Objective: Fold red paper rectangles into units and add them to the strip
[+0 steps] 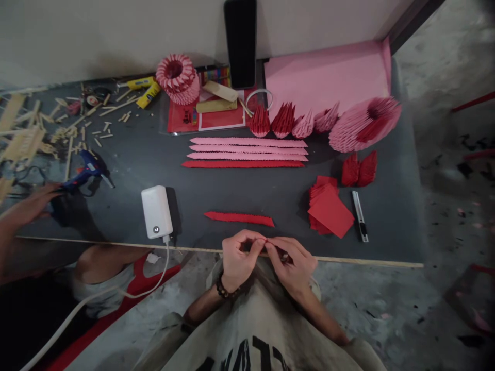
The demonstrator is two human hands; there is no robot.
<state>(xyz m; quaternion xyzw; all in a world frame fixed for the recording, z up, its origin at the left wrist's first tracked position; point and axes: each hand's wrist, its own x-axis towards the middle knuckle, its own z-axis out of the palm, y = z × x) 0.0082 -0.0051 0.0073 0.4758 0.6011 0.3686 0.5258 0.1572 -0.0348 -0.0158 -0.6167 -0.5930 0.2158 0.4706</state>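
Note:
At the table's front edge, my left hand and my right hand meet with their fingertips pinched together. Between them shows a small bit of red paper, mostly covered by the fingers. Just beyond my hands lies a short red strip of folded paper pieces. Farther back are several long pink strips and a long red strip, side by side. To the right, a loose stack of red paper rectangles sits beside a box cutter and two red bundles of folded paper.
A white power bank with a cable stands to the left. Pink and red folded-paper shapes, a phone and a pink sheet line the back. A co-worker's hand is near a blue glue gun and scattered wooden sticks.

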